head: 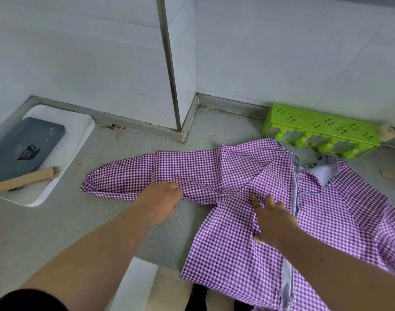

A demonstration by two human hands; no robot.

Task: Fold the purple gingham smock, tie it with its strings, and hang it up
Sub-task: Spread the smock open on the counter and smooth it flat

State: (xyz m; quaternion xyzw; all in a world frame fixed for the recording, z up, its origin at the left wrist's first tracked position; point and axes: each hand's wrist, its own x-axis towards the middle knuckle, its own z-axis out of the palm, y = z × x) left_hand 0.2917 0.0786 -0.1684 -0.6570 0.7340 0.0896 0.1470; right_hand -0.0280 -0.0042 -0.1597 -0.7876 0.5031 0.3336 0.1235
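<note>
- Head view: purple gingham smock [270, 198] spread flat on grey bench [147, 232], body at 4 o'clock of frame, one sleeve [147, 173] stretched out toward 9 o'clock.
- Left hand [161, 202] at the sleeve's near edge where it joins the body; knuckles up, fingers tucked at the cloth, so cannot tell whether pinching or just pressing.
- Right hand [274, 218] flat on the body panel, fingers straight toward 12 o'clock, released grip, pinning fabric only.
- Neck opening with white lining [324, 173] at 2 o'clock of right hand; pale trimmed edge [295, 194] running down from it. Strings not clearly made out.
- Handling guess: thin woven cotton, light, limp, no stiffness; will slide on the smooth bench and wrinkle, not fragile.
- Best hold, probably: pinch sleeve at cuff end or seam, keep other palm down on the body as anchor while folding over.
- Around: green plastic rack [322, 129] at 1 o'clock against wall, white tray [75, 140] with dark slab [26, 147] at 9 o'clock.
</note>
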